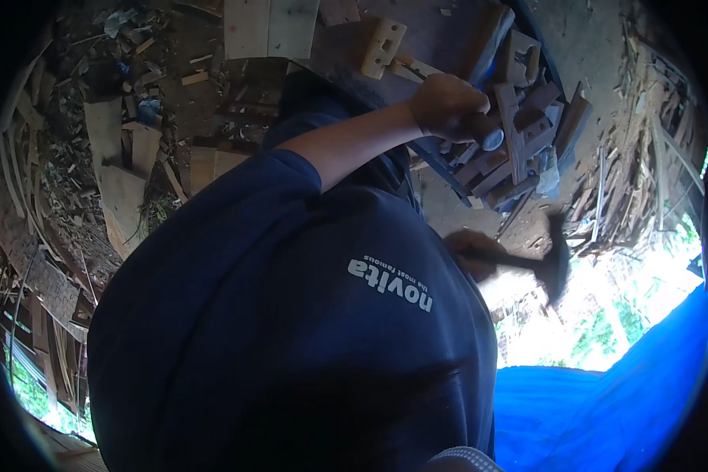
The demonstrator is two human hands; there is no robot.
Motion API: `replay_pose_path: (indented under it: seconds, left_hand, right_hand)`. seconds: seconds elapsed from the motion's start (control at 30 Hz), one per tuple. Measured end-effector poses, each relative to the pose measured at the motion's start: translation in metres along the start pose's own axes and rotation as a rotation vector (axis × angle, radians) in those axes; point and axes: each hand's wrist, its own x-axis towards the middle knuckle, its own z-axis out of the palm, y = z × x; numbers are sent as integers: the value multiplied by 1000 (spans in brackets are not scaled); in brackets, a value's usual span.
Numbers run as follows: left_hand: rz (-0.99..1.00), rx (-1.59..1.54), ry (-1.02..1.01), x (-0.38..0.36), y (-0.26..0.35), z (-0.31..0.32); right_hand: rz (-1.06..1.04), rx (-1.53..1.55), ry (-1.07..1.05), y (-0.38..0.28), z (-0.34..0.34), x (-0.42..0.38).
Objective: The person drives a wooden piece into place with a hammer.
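Observation:
My left hand (448, 106) is wrapped round a chisel (492, 138); its round, metal-capped handle end sticks out on the right. The thin shaft points up and left to a pale wooden piece (407, 71), though its tip is hard to make out. Beside that piece lies a light wooden block with holes (384, 47). Lower right, my right hand (472, 253) grips a hammer (556, 263) by its handle. The hammer head is blurred and raised out to the side, apart from the chisel.
Dark wooden offcuts (519, 141) and a notched block (521, 59) are heaped on the right of the dark work surface (338, 59). Pale boards (269, 27) lie at the top. Scrap wood covers the ground on both sides. A blue sheet (598, 409) hangs lower right.

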Motion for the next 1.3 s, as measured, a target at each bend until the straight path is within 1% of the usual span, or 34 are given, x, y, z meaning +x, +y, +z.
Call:
replay_pose_path:
  seconds: [0.07, 0.1, 0.17, 0.2, 0.27, 0.3, 0.47, 0.53, 0.6, 0.63, 0.7, 0.73, 0.83, 0.87, 0.93, 0.97, 1.0, 1.03, 1.07, 1.17, 1.23, 1.27, 1.3]
  left_hand:
    - [-1, 12, 16, -2, -2, 0]
    - [8, 4, 10, -3, -1, 1]
    - [21, -3, 10, -2, -2, 1]
    - [20, 12, 0, -2, 0, 0]
    - [19, 25, -11, -4, 4, -3]
    - [32, 25, -28, -6, 6, -4]
    - [57, 31, -47, -11, 3, -4]
    - [69, 41, -62, -11, 2, -6]
    - [73, 22, -68, -10, 2, -5]
    - [69, 5, -74, -11, 2, -6]
    - [70, 3, -84, -12, 1, -6]
    - [74, -4, -91, -13, 2, -6]
    - [55, 3, -138, -12, 3, -12]
    - [58, 5, -139, -11, 4, -11]
    - [69, 8, -116, -12, 5, -10]
    - [68, 12, -120, -13, 5, -11]
    - [58, -10, -137, -14, 5, -11]
    - [46, -35, -157, -16, 6, -12]
    - [41, -37, -164, -19, 6, -12]
    - [42, -32, -203, -23, 7, -10]
    - [23, -1, -246, -23, 7, -10]
    - [21, 0, -250, -24, 8, -12]
    - [34, -22, -248, -25, 8, -12]
  right_hand:
    - [234, -815, -133, 1, 6, -1]
    - [234, -818, -128, -3, 7, -5]
    - [407, -674, -21, -14, 14, -8]
    - [407, -678, -17, -19, 21, -9]
    - [193, -854, 116, -26, 34, -11]
    - [195, -853, 118, -24, 33, -11]
    - [212, -819, -10, 1, 10, -19]
    - [206, -811, -28, -7, 16, -15]
    - [354, -620, 17, -23, 22, -16]
    - [358, -617, 16, -20, 10, -17]
    - [291, -348, -254, -13, -12, -14]
    - [298, -345, -254, -7, -17, -20]
    - [288, -749, -175, -8, 7, -22]
    - [286, -746, -174, -14, 13, -22]
    - [336, -777, -90, -28, 20, -22]
    - [339, -773, -92, -16, 11, -28]
    - [119, -1439, 0, 18, -13, -45]
    - [-150, -2090, 106, 68, -48, -71]
    - [-141, -2092, 101, 56, -37, -65]
    - [106, -1392, 2, 24, -14, -47]
    - [229, -909, -60, 7, -4, -32]
    - [233, -908, -60, -1, -1, -28]
    - [289, -805, -100, -8, 0, -25]
